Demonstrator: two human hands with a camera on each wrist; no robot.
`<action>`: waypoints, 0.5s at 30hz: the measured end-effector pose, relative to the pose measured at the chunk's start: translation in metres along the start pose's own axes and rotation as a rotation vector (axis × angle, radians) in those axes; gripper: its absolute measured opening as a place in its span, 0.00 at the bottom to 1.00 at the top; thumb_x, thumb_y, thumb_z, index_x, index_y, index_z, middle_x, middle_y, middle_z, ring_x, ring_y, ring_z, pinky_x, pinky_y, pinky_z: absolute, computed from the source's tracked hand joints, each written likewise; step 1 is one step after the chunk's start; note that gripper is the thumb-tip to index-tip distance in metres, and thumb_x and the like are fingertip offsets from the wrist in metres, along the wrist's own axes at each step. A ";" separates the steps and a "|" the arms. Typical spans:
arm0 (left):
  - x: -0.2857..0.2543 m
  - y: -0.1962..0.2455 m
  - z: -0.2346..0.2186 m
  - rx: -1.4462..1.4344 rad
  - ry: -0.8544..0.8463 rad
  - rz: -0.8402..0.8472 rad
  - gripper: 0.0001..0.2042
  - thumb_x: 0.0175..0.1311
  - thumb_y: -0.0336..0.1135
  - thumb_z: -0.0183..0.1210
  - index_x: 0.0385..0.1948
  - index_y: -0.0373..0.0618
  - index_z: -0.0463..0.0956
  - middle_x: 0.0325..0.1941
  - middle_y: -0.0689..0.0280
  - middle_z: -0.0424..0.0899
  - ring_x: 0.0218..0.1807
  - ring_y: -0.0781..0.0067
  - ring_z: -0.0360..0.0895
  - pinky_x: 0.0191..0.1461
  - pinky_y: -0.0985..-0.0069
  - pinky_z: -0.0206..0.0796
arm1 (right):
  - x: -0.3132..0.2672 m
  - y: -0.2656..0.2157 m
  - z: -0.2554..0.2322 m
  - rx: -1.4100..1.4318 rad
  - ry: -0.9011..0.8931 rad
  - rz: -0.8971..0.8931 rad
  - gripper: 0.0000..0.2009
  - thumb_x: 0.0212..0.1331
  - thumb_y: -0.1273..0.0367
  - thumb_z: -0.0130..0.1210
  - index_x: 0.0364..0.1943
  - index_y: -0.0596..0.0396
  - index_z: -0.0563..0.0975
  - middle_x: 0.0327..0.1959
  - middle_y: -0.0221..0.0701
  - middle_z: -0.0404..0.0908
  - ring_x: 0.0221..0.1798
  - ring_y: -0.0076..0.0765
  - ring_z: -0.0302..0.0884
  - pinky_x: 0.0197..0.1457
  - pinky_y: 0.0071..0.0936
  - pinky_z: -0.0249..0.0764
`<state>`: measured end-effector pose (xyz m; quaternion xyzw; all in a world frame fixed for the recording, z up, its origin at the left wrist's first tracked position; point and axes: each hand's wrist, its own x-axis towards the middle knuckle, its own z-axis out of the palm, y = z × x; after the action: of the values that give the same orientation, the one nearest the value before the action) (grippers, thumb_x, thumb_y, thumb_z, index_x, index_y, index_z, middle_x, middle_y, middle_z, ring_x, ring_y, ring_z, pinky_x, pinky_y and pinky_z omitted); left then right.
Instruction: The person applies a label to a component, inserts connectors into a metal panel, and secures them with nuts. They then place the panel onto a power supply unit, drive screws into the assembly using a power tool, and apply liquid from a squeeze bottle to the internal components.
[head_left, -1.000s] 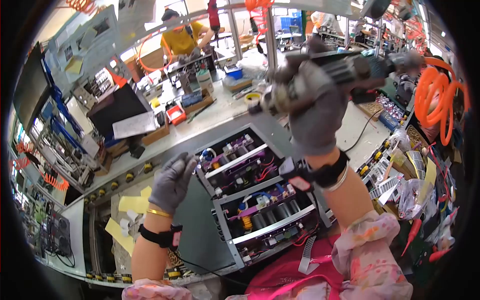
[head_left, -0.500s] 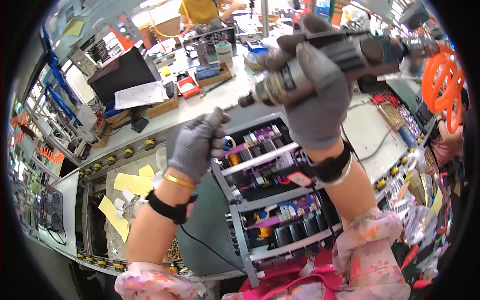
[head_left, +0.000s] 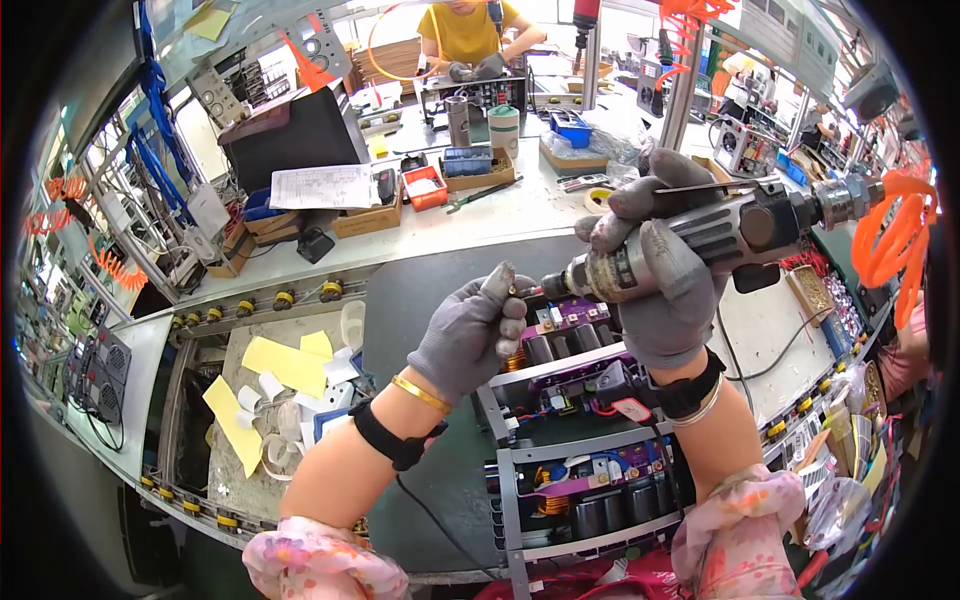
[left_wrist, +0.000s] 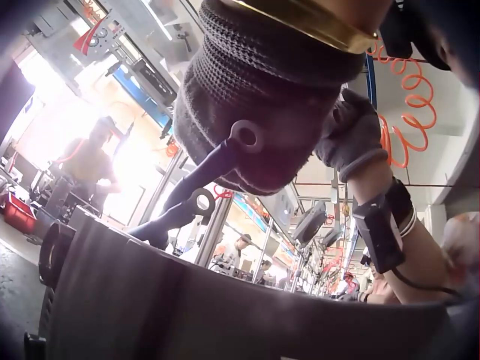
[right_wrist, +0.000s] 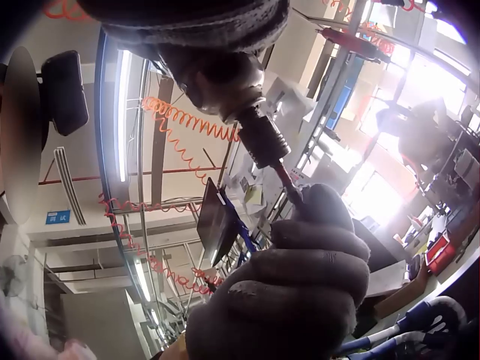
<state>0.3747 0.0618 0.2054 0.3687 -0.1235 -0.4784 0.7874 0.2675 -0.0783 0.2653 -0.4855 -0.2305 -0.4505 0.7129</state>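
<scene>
The gloved right hand (head_left: 672,300) grips a power driver (head_left: 730,230), held level above an open metal chassis (head_left: 508,490) with purple boards and black cylinders. The driver's bit points left at the gloved left hand (head_left: 465,340), whose fingers are curled, thumb and forefinger pinching a small metal piece at the bit's tip. In the right wrist view the bit (right_wrist: 286,178) runs from the chuck (right_wrist: 262,139) to the left hand (right_wrist: 292,277); the piece itself is mostly hidden. Two cable ends with ring terminals (left_wrist: 246,136) rise beside the left hand (left_wrist: 262,105).
Yellow papers (head_left: 285,365) and white scraps lie left of the dark work mat (head_left: 400,310). Across the bench are a red bin (head_left: 425,187), a paper sheet (head_left: 322,187) and a tape roll (head_left: 597,200). Orange coiled hose (head_left: 890,230) hangs right; a person in yellow works opposite.
The left hand has risen and moved right to the driver's tip. The driver has lowered and come nearer the left hand. The head view has shifted, showing the chassis further right.
</scene>
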 end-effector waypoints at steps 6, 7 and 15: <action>-0.005 0.001 0.003 -0.030 -0.058 -0.053 0.12 0.70 0.42 0.52 0.37 0.42 0.74 0.23 0.71 0.75 0.22 0.85 0.70 0.19 0.89 0.65 | -0.001 -0.001 -0.005 0.011 0.020 -0.002 0.24 0.55 0.71 0.50 0.59 0.59 0.67 0.40 0.37 0.79 0.36 0.31 0.79 0.49 0.41 0.77; -0.006 0.001 0.005 -0.014 -0.057 -0.063 0.12 0.70 0.42 0.51 0.37 0.42 0.74 0.23 0.71 0.75 0.22 0.85 0.71 0.19 0.89 0.65 | -0.001 0.000 -0.005 0.024 0.020 -0.014 0.24 0.55 0.71 0.50 0.59 0.59 0.67 0.40 0.37 0.79 0.36 0.32 0.79 0.48 0.41 0.77; -0.016 0.009 0.009 0.237 0.082 -0.010 0.21 0.66 0.53 0.53 0.30 0.40 0.75 0.14 0.75 0.70 0.10 0.87 0.62 0.09 0.89 0.53 | -0.002 0.007 0.003 0.089 0.069 -0.057 0.22 0.57 0.74 0.48 0.59 0.58 0.66 0.39 0.38 0.79 0.36 0.32 0.79 0.44 0.40 0.78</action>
<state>0.3676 0.0735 0.2208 0.4792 -0.1451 -0.4487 0.7403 0.2732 -0.0742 0.2613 -0.4310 -0.2391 -0.4763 0.7282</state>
